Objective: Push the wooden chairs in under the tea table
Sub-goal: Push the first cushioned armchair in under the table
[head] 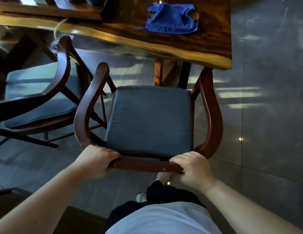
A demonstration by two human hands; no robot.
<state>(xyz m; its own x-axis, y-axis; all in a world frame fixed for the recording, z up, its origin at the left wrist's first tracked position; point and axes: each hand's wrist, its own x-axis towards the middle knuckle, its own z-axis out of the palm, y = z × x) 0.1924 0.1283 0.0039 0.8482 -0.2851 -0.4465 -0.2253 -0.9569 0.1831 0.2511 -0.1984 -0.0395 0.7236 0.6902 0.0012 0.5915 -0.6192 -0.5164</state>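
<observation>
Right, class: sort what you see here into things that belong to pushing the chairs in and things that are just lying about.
Belongs to the job:
held chair
second chair
tea table
left hand
right hand

Just lying about:
blue cloth
dark tray

No legible text, label or number anywhere.

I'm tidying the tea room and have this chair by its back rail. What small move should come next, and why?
Probably push it straight ahead. Both the left hand and right hand grip the chair by its back rail, and the seat lies almost wholly short of the tea table edge. Its right armrest tip is already at the table's corner, so ease it slowly.
</observation>
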